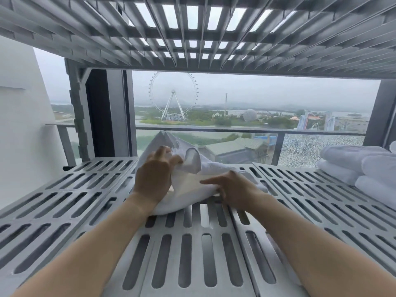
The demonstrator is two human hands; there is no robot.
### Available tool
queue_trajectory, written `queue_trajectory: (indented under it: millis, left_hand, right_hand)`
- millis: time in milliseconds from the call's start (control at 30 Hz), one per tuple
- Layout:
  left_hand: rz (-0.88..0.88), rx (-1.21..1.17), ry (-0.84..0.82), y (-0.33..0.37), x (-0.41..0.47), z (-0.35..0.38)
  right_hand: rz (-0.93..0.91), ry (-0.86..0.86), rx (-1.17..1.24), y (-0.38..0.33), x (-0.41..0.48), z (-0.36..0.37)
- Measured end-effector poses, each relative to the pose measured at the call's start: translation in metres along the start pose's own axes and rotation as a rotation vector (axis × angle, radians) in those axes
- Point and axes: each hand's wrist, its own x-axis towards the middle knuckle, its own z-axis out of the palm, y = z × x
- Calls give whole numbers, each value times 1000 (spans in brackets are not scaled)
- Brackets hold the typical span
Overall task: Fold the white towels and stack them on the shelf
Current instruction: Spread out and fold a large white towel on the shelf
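At the shelf's (75, 200) middle a towel (210, 169) lay half folded. The left hand (153, 179) gripped its raised fold, and the right hand (233, 190) pressed it with nearly straight fingers. A stack (351, 166) sat at the shelf's right end; this towel seemingly had yet to be finished and added.

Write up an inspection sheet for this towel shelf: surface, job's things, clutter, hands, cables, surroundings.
Surface: grey slotted shelf.
Job's things: white towel partly folded at the middle; folded towels stacked at the right.
Clutter: nothing seen.
Hands: left hand grips the towel's raised fold; right hand presses on it with straight fingers.
Cables: nothing seen.
Surroundings: upper shelf overhead; balcony railing and Ferris wheel beyond.
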Motion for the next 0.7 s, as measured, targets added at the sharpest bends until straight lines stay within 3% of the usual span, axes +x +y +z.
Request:
queue_trajectory:
  millis: [100, 167, 233, 367, 433, 500, 567, 700]
  left_hand:
    - [-63, -21, 68, -8, 7, -9]
    - [-101, -31, 70, -12, 5, -11]
    - [-117, -32, 28, -15, 1, -10]
    - [-79, -80, -51, -20, -4, -12]
    - [-81, -102, -47, -21, -5, -15]
    - [-87, -86, -26, -23, -7, -17]
    - [-89, -19, -37, -27, -9, -17]
    - [-70, 17, -117, -33, -15, -12]
  right_hand:
    - [30, -9, -54, 16, -6, -4]
    - [209, 18, 114, 23, -12, -4]
    - [278, 46, 252, 22, -15, -4]
    - [198, 327, 511, -1, -10, -17]
    - [95, 500, 563, -15, 0, -28]
    - [19, 567, 540, -27, 13, -35]
    - [-5, 484, 490, -35, 27, -34]
    - [57, 121, 320, -40, 52, -23]
